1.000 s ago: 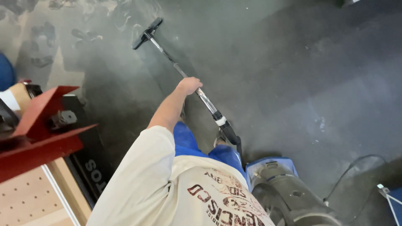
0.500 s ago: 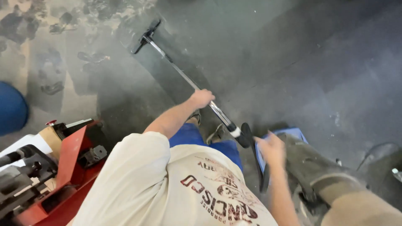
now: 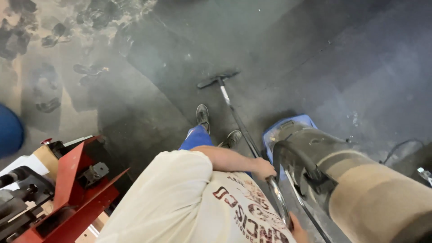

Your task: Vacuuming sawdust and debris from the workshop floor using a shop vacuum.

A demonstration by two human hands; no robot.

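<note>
Gripping a shiny metal vacuum wand (image 3: pixel 245 130) close against the body: left hand (image 3: pixel 263 170) wrapped shut around the tube high up, near the belly, for steering. Right hand (image 3: pixel 298 227) lower along the same tube, at the bottom edge of the view, only partly seen; seems closed on it, though hard to tell for sure. Wand slanting down and away between the two shoes (image 3: pixel 203 117), ending in a flat black floor nozzle (image 3: pixel 218 78) pressed flat on the dark dusty floor (image 3: pixel 342 58), just ahead of the toes, a steep angle suiting such a close reach. Just beside the wand on the right, a big grey vacuum drum (image 3: pixel 360 184) on a blue base, kept near so the hose reaches. At far left, a red metal machine frame (image 3: pixel 74 180), well apart from the nozzle.
</note>
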